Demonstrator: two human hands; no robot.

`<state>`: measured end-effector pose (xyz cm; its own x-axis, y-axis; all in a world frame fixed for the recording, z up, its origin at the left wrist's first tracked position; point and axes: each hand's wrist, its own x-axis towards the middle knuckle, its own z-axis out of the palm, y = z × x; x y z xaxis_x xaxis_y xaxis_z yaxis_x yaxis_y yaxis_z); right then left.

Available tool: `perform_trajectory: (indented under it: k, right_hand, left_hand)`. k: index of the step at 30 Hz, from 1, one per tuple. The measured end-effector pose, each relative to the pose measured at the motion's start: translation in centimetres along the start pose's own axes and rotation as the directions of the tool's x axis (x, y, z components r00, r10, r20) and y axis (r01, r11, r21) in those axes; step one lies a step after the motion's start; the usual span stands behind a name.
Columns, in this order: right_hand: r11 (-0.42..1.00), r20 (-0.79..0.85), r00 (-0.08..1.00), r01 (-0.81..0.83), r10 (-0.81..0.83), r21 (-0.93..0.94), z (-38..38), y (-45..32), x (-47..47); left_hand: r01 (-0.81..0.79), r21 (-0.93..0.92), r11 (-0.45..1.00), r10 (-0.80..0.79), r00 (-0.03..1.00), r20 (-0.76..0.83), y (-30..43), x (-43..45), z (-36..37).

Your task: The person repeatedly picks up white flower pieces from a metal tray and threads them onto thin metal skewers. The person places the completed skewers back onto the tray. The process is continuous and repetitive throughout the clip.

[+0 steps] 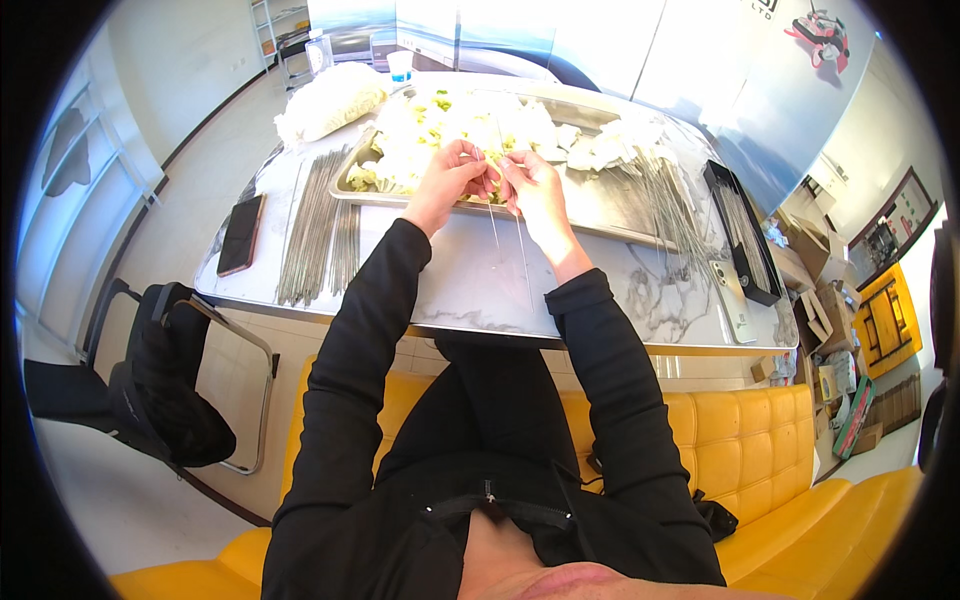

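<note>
My left hand (456,178) pinches a thin metal skewer (493,225) that slopes down towards me. A second skewer (525,262) is held in my right hand (534,184), fingertips close to those of the left. Both hands are over the front edge of a metal tray (600,202). Pale cauliflower florets (420,142) cover its left and middle; glare washes many of them out. Whether a floret sits between my fingers is hard to tell. On the tray's right, skewers (667,199) fan out towards me, with white pieces (600,150) at their far ends.
Bundled bare skewers (311,225) lie left of the tray, beside a dark phone (242,234). To the right are a black box of skewers (742,232) and a pale phone (731,300). A white plastic bag (330,105) and a cup (400,66) stand at the back.
</note>
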<state>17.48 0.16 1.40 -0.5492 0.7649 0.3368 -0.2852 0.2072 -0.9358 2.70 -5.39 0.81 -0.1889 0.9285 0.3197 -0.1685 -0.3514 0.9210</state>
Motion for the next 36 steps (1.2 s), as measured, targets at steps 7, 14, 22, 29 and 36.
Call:
perform_trajectory:
  k: [7,14,22,29,36]
  right_hand:
    - [1.0,-0.003,1.0,-0.015,0.015,0.021,0.1,-0.2,-0.1]
    - [0.999,-0.003,1.0,-0.014,0.014,0.029,0.0,-0.1,-0.1]
    - [0.999,-0.039,0.999,-0.034,0.033,-0.021,-0.2,-0.1,-0.1]
    - [0.999,-0.035,0.999,-0.016,0.015,-0.03,-0.1,0.3,0.0]
    - [0.875,-0.119,0.965,0.155,-0.234,-0.459,-0.5,1.7,-2.3]
  left_hand:
    - [0.018,0.06,0.998,-0.02,0.999,0.037,-0.8,0.7,0.6]
    - [0.042,0.05,0.998,-0.041,0.999,-0.011,-0.9,0.9,0.9]
    - [0.124,-0.025,0.992,-0.125,0.992,-0.026,-0.6,1.5,0.7]
    - [0.158,-0.126,0.979,-0.159,0.987,0.008,-1.1,2.2,-0.2]
    - [0.125,-0.178,0.976,-0.13,0.991,-0.016,-1.2,2.3,-0.3]
